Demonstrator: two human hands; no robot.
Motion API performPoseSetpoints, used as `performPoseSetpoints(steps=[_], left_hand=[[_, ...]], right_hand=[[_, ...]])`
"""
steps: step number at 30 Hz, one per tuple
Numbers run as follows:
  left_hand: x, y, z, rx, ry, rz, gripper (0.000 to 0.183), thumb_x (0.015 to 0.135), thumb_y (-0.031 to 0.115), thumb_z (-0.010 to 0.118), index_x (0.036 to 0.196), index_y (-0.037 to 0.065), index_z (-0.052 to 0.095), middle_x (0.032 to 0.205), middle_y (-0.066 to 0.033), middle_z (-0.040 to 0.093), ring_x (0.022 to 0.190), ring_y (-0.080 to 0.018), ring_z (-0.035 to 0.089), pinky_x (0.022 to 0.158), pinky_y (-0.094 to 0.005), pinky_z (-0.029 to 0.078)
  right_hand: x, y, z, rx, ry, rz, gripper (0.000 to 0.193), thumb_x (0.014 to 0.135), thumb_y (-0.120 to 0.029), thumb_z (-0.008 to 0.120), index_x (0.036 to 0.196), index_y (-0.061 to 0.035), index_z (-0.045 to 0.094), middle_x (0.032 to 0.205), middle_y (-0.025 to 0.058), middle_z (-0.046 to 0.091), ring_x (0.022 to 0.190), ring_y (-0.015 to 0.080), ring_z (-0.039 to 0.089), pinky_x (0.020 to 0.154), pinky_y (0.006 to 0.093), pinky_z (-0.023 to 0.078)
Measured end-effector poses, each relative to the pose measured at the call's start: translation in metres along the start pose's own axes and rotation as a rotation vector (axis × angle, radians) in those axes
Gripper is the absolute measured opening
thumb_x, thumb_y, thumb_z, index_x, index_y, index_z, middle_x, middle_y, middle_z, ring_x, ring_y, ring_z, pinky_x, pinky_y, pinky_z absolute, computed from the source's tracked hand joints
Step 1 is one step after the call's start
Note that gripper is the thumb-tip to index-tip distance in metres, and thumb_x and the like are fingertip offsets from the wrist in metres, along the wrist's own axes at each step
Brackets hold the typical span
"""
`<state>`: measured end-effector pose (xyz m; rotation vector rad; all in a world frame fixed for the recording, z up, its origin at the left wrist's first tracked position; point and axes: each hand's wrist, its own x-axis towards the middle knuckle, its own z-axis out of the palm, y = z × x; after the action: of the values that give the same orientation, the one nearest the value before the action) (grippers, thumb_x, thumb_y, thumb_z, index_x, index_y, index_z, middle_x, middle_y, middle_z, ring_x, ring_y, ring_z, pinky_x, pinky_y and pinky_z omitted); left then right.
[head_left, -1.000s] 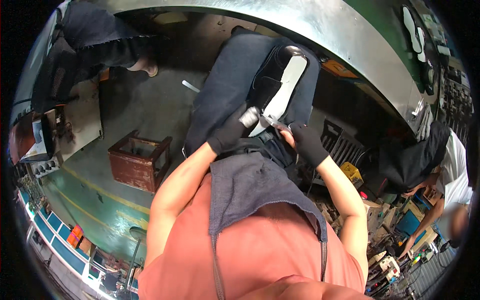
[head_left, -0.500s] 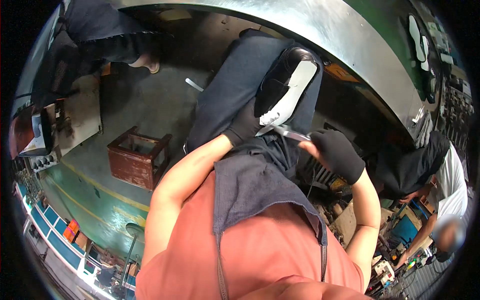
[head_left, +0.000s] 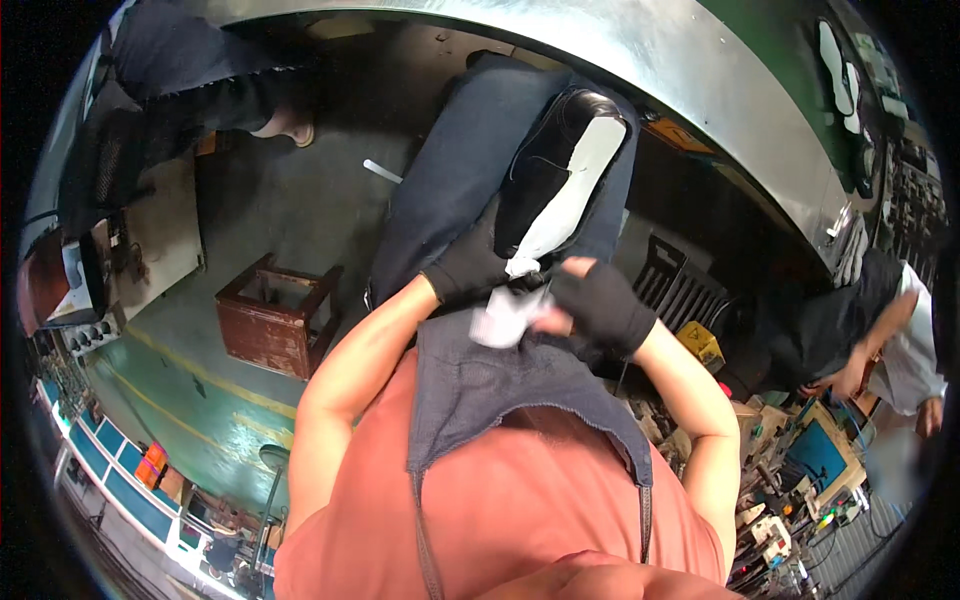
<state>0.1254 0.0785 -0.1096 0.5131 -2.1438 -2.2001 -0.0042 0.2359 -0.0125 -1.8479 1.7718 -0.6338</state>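
Note:
A black shoe (head_left: 540,180) lies bottom up along my lap, its toe pointing away from me. Its long white insole (head_left: 580,185) faces up, and a thin dark thread hangs beside it. My left hand (head_left: 470,265), in a black glove with bare fingertips, is closed round the heel end; part of its grip is hidden. Just below the heel, my right hand (head_left: 600,305), gloved alike, is closed with its thumb against a white flat piece (head_left: 508,318). Motion smears that piece, so its kind is unclear. The tool seen earlier cannot be made out.
A metal-edged worktable (head_left: 640,50) curves ahead, with white insoles (head_left: 836,70) on its green top at right. A brown wooden stool (head_left: 265,325) stands left. One person's legs (head_left: 200,110) show at far left; another person (head_left: 900,330) works at right near cluttered tools (head_left: 780,510).
My right hand has moved left and closer to my body, beside the heel. A white piece now shows at its thumb, and the pale tool is out of sight. The insole's heel end looks narrower.

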Motion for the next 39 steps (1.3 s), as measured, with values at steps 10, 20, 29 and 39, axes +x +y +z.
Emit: performPoseSetpoints(steps=[10, 20, 29, 39], left_hand=[[-0.014, 0.044, -0.033, 0.245, -0.020, -0.110, 0.099, 0.068, 0.037, 0.081, 0.142, 0.001, 0.028, 0.142, -0.0214, 0.038, 0.130, -0.0298, 0.039, 0.109, -0.0391, 0.029], [0.053, 0.146, -0.062, 0.247, 0.265, 0.152, 0.070, 0.075, 0.030, 0.077, 0.131, 0.002, 0.045, 0.118, -0.0184, 0.059, 0.112, -0.0250, 0.057, 0.098, -0.0345, 0.043], [0.004, 0.023, -0.002, -0.133, 0.128, -0.073, 0.068, 0.088, 0.027, 0.065, 0.138, -0.007, 0.033, 0.142, -0.0228, 0.039, 0.133, -0.0288, 0.037, 0.109, -0.0366, 0.029], [0.004, -0.016, 0.016, 0.266, 0.234, 0.095, 0.083, 0.087, 0.017, 0.062, 0.146, -0.005, 0.008, 0.149, -0.0237, 0.023, 0.139, -0.0303, 0.024, 0.113, -0.0374, 0.021]], right_hand=[[-0.027, 0.033, 0.006, 0.130, -0.013, 0.363, 0.032, 0.084, -0.036, 0.063, 0.082, -0.0042, 0.062, 0.079, 0.0174, 0.059, 0.071, 0.0364, 0.058, 0.060, 0.0421, 0.045], [-0.087, 0.009, -0.041, 0.321, 0.110, 0.812, 0.032, 0.092, -0.028, 0.056, 0.080, 0.0016, 0.059, 0.069, 0.0187, 0.057, 0.061, 0.0292, 0.054, 0.058, 0.0372, 0.041], [-0.043, 0.025, -0.052, 0.478, -0.096, 0.768, 0.043, 0.095, -0.038, 0.049, 0.084, 0.0020, 0.062, 0.067, 0.0062, 0.059, 0.062, 0.0149, 0.052, 0.060, 0.0317, 0.044], [0.013, 0.077, -0.032, -0.584, -0.009, -0.084, 0.039, 0.084, -0.045, 0.058, 0.070, -0.0093, 0.052, 0.063, 0.0074, 0.051, 0.060, 0.0247, 0.056, 0.053, 0.0354, 0.047]])
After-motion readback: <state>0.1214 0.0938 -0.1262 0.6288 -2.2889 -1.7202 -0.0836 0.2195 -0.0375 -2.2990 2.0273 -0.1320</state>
